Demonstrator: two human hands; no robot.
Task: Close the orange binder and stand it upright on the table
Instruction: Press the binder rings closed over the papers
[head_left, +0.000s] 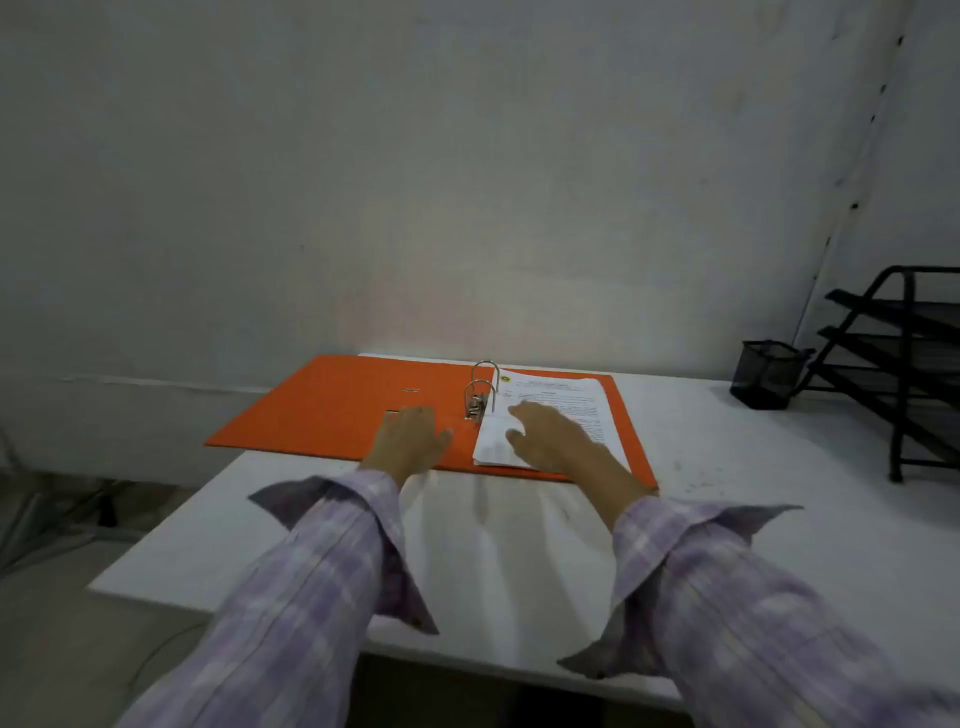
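Note:
The orange binder (332, 405) lies open and flat on the white table (727, 493), its left cover reaching past the table's left edge. Two metal rings (480, 387) stand up at its middle. A stack of printed papers (550, 410) rests on the right cover. My left hand (410, 439) lies flat on the orange cover just left of the rings, fingers together, holding nothing. My right hand (553, 436) hovers over or rests on the near part of the papers, fingers slightly spread.
A black mesh pen cup (769, 371) stands at the back right of the table. Beside it, a black tiered letter tray rack (904, 364) fills the right edge. A grey wall rises close behind the table. The floor lies to the left.

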